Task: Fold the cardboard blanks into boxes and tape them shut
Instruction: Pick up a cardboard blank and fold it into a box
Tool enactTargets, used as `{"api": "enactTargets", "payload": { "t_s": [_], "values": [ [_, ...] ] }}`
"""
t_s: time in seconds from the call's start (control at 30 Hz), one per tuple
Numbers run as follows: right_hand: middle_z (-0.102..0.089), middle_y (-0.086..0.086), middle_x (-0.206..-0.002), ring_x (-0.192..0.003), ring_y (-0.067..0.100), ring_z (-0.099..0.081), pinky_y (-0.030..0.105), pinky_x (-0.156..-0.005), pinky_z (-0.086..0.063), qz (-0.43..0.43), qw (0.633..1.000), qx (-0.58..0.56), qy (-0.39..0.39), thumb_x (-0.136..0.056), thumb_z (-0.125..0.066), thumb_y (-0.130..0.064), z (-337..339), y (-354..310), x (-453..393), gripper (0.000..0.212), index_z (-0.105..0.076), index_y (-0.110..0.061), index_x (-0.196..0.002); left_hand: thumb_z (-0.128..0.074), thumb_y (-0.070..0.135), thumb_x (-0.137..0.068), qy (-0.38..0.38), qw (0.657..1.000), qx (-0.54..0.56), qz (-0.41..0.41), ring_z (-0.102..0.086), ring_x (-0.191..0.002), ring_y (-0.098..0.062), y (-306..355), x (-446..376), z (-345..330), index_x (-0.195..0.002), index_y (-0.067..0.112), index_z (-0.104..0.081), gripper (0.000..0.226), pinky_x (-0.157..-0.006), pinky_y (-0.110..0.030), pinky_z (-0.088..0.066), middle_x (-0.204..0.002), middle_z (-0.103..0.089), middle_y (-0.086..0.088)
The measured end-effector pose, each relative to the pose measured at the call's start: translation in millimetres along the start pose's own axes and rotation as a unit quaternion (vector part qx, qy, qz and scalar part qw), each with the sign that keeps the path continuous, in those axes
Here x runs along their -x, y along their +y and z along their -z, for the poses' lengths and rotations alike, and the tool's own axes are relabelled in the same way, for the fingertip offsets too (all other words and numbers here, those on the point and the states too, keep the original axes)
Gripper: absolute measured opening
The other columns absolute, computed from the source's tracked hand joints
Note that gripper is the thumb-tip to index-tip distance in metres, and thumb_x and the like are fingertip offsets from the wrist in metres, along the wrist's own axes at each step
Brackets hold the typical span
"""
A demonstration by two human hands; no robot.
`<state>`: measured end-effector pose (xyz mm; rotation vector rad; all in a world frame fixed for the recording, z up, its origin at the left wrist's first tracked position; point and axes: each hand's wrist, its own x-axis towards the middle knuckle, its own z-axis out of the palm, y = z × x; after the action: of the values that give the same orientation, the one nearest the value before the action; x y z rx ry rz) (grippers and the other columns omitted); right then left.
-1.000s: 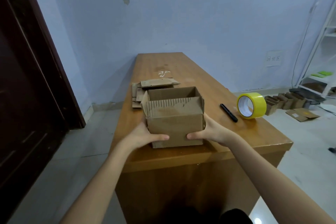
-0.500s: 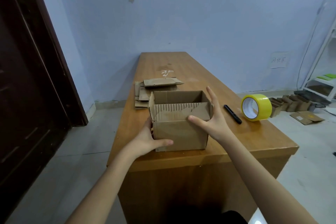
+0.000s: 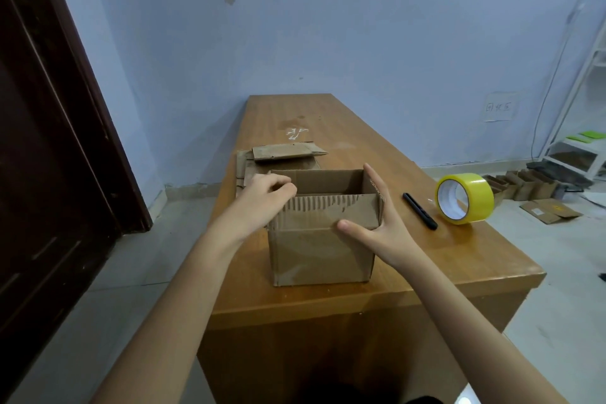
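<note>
Your left hand (image 3: 262,195) curls over the box's (image 3: 323,239) left top flap; your right hand (image 3: 377,226) lies spread flat against its right side. The box stands open near the table (image 3: 442,259) edge. Fold unevenly and the flaps may gape, leaving tape (image 3: 464,197) nothing flush to seal.

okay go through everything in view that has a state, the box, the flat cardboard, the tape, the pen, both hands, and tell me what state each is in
Brown corrugated cardboard box: upright on the wooden table, top open.
Flat brown cardboard blanks: unfolded, stacked behind the box.
Yellow tape roll: standing on edge, untouched.
Black pen: lying flat, capped or not cannot be told.
Left hand: fingers curled at the box's top left corner.
Right hand: fingers straight against the box's right side.
</note>
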<state>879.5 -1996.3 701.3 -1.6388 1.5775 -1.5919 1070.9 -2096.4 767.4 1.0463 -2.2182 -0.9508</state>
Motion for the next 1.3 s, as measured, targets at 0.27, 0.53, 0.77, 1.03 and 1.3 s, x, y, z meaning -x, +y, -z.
{"api": "enactTargets", "payload": {
  "t_s": [0.27,0.53,0.77,1.03,1.3],
  "values": [
    [-0.019,-0.035,-0.141,-0.128,-0.021,-0.022,0.003,-0.101,-0.025,0.013,0.999,0.013,-0.028,-0.056,-0.063,-0.081,-1,7,-1,0.101,-0.012,-0.054,-0.139,-0.061,0.049,-0.068,-0.048,0.984,0.172,-0.01,-0.003,-0.134,0.004,-11,31,-8,-0.146,0.049,0.005,0.102,-0.105,-0.028,-0.016,-0.155,0.006,0.022],
    [-0.025,-0.001,-0.147,-0.132,-0.005,-0.027,0.006,-0.103,-0.026,0.058,0.996,0.07,0.003,-0.084,-0.044,-0.071,-6,23,16,0.07,-0.03,-0.03,-0.138,-0.057,0.072,-0.052,-0.068,0.987,0.144,-0.01,-0.004,-0.143,-0.009,-26,39,-24,-0.141,0.055,0.009,0.113,-0.114,-0.04,-0.015,-0.155,0.007,0.022],
    [-0.016,-0.028,-0.146,-0.123,-0.019,-0.029,0.001,-0.093,-0.029,0.02,0.986,0.136,-0.1,-0.08,-0.047,-0.063,16,24,11,0.065,-0.022,-0.046,-0.137,-0.05,0.076,-0.054,-0.071,0.992,0.1,-0.038,0.005,-0.132,0.009,-33,43,-29,-0.14,0.056,0.015,0.11,-0.11,-0.032,-0.008,-0.141,0.015,0.037],
    [-0.027,-0.023,-0.144,-0.131,0.002,-0.034,0.024,-0.104,-0.036,-0.006,0.994,0.042,-0.101,-0.079,-0.048,-0.072,8,26,14,0.067,-0.022,-0.05,-0.136,-0.032,0.098,-0.05,-0.1,0.99,-0.058,-0.077,0.008,-0.139,0.009,-45,38,-14,-0.141,0.055,0.002,0.106,-0.116,-0.051,-0.012,-0.143,0.016,0.043],
    [-0.037,-0.027,-0.139,-0.121,-0.015,-0.041,0.003,-0.091,-0.037,-0.07,0.993,-0.034,-0.09,-0.077,-0.037,-0.079,8,13,18,0.068,-0.026,-0.047,-0.136,-0.023,0.084,-0.075,-0.044,0.991,0.118,-0.046,-0.012,-0.134,0.015,-37,41,-25,-0.126,0.06,-0.03,0.057,-0.113,-0.025,-0.009,-0.144,-0.014,0.04]
  ]
}}
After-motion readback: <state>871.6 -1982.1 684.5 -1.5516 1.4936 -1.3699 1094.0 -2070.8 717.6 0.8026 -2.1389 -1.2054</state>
